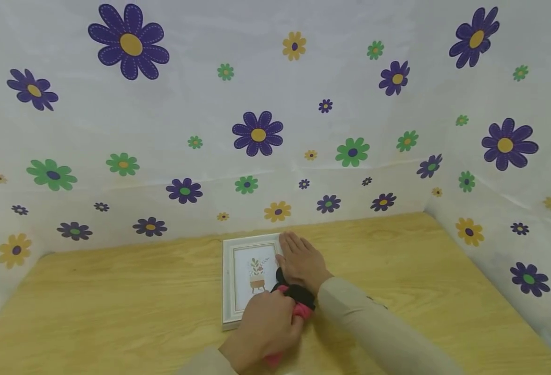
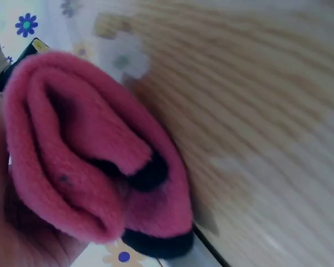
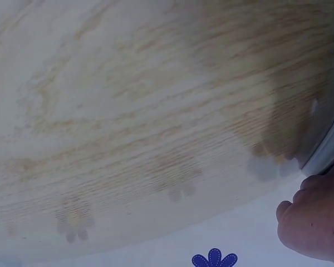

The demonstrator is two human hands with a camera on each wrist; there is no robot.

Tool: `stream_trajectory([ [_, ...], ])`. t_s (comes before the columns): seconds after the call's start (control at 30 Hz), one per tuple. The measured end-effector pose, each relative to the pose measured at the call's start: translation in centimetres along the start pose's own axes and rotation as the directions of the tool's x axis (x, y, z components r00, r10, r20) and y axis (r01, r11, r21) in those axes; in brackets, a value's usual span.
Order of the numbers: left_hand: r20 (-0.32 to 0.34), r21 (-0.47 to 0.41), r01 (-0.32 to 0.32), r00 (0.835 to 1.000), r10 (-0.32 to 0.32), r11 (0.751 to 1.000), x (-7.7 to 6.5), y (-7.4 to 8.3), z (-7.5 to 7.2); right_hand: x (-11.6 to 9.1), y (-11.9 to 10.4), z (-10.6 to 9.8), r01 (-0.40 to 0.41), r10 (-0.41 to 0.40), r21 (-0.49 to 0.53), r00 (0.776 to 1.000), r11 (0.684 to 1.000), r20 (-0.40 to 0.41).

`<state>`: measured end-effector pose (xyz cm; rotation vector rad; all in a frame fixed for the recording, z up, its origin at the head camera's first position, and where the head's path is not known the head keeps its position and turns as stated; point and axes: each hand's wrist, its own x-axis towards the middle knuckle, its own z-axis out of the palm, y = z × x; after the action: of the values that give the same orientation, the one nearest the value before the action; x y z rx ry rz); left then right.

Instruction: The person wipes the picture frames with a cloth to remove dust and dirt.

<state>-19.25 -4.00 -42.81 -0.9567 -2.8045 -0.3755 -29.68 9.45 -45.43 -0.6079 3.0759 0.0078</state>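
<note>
A white picture frame (image 1: 228, 284) with a potted-plant print lies flat on the table. My left hand (image 1: 266, 320) grips a folded pink cloth with black edging (image 1: 302, 311) over the frame's lower right part, hiding that corner. In the left wrist view the bunched folds of the cloth (image 2: 44, 189) stick out of the hand. At the frame's upper right edge rests my right hand (image 1: 303, 263), its fingers straight and side by side. The right wrist view catches that hand (image 3: 317, 222) beside the pale side of the frame (image 3: 325, 147).
The wood-grain table (image 1: 130, 297) extends to both sides of the frame. Behind it and along the sides hangs a white sheet (image 1: 200, 31) printed with purple, green and yellow flowers, meeting the table just beyond the frame's far edge.
</note>
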Motion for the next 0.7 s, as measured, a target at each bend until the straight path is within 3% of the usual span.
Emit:
stream_trajectory([
  [0.07, 0.011, -0.02, 0.032, 0.999, -0.031, 0.999, -0.3, 0.1, 0.0, -0.1, 0.1, 0.1, 0.008, -0.008, 0.002, 1.0, 1.0, -0.002],
  [0.17, -0.008, -0.032, 0.111, 0.994, -0.111, 0.993, -1.8, -0.8, -0.6, -0.5, 0.0, 0.2, 0.018, -0.018, 0.019, 1.0, 1.0, 0.006],
  [0.27, -0.027, -0.004, 0.186, 0.982, -0.186, 0.983, -3.6, -2.1, -1.4, -0.8, -0.1, 0.1, 0.009, -0.01, 0.018, 0.999, 1.0, 0.033],
  [0.37, -0.046, 0.044, 0.209, 0.977, -0.207, 0.977, -4.3, -2.6, -1.7, -0.9, -0.2, -0.2, 0.003, -0.004, 0.008, 0.999, 1.0, 0.033],
  [0.47, -0.079, 0.086, 0.136, 0.988, -0.129, 0.987, -3.3, -1.9, -1.1, -0.8, -0.1, -0.2, -0.003, 0.003, -0.008, 1.0, 1.0, 0.022],
  [0.6, -0.071, 0.101, 0.029, 0.997, -0.022, 0.994, -0.9, 0.1, 0.3, -0.4, 0.0, 0.0, -0.016, 0.016, -0.016, 1.0, 1.0, 0.01],
  [0.7, -0.035, 0.062, 0.046, 0.998, -0.044, 0.997, 0.2, 1.0, 0.6, 0.0, 0.0, 0.2, -0.02, 0.021, -0.022, 1.0, 1.0, 0.017],
])
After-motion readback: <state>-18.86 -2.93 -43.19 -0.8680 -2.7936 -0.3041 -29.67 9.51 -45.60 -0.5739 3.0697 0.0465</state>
